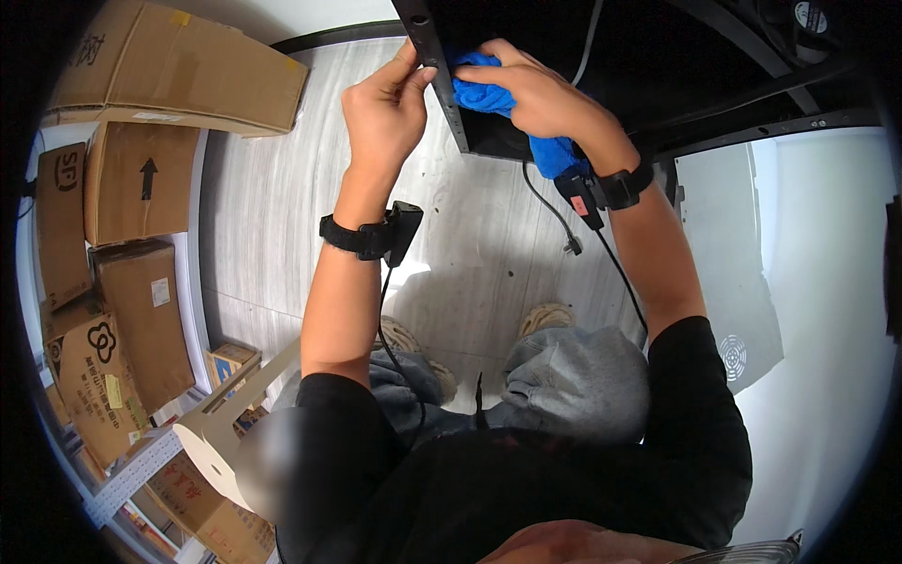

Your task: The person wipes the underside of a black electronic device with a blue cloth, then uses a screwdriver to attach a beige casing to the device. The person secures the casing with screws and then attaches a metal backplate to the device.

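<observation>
Under the right hand (543, 99), blue cloth (483, 97) bunches near the left hand (385, 108).

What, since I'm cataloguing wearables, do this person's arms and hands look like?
The left hand and right hand are gloveless. Black sleeves end near the elbows. Black straps circle both wrists, each with a dark, boxy device trailing a black cable; the right one bears a reddish label.

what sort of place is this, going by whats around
Probably a storeroom or equipment room: cardboard boxes crowd the white shelving on the left, and there is a black metal frame, perhaps part of an equipment cabinet, at the top.
</observation>
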Demonstrator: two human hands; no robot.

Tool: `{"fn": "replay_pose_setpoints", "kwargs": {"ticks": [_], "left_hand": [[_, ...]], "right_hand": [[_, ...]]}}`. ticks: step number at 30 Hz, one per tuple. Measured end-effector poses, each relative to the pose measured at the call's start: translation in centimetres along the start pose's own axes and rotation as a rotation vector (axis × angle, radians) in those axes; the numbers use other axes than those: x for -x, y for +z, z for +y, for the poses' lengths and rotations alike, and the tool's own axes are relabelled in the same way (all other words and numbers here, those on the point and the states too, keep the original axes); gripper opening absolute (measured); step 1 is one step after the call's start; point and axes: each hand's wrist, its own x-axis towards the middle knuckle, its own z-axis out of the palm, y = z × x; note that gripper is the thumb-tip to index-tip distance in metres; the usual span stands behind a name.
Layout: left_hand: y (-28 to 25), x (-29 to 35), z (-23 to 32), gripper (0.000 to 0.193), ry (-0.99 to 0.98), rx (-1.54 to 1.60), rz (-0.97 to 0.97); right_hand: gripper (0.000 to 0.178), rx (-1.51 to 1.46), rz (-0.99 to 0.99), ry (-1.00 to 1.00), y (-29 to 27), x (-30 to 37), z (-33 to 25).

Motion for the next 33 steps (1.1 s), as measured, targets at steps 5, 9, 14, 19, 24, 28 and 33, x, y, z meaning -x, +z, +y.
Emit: {"fn": "replay_pose_setpoints", "kwargs": {"ticks": [5, 9, 14, 19, 24, 28, 33], "left_hand": [[0.0, 0.0, 0.4, 0.03, 0.014, -0.007, -0.027], [-0.2, -0.1, 0.8, 0.03, -0.006, -0.046, -0.036], [0.1, 0.2, -0.1, 0.03, 0.0, -0.004, -0.01], [0.2, 0.1, 0.4, 0.029, -0.001, -0.013, -0.004], [0.3, 0.2, 0.0, 0.029, 0.02, -0.02, 0.012], [0.2, 0.1, 0.0, 0.029, 0.037, -0.004, 0.005], [0.4, 0.2, -0.1, 0.028, 0.014, -0.005, 0.017]], "right_hand": [[0.074, -0.201, 0.041, 0.05, 2.6, 1.9, 2.3], [0.074, -0.367, -0.008, 0.083, 3.7, 1.6, 1.6], [0.082, -0.171, -0.126, 0.148, 2.9, 0.7, 0.8], [0.071, 0.098, -0.074, 0.039, 2.9, 1.1, 0.7], [0.076, -0.169, -0.126, 0.119, 2.9, 0.7, 1.0], [0.078, -0.264, -0.101, 0.107, 4.1, 2.1, 2.4], [0.08, -0.368, -0.067, 0.175, 7.5, 4.2, 4.1]]}}
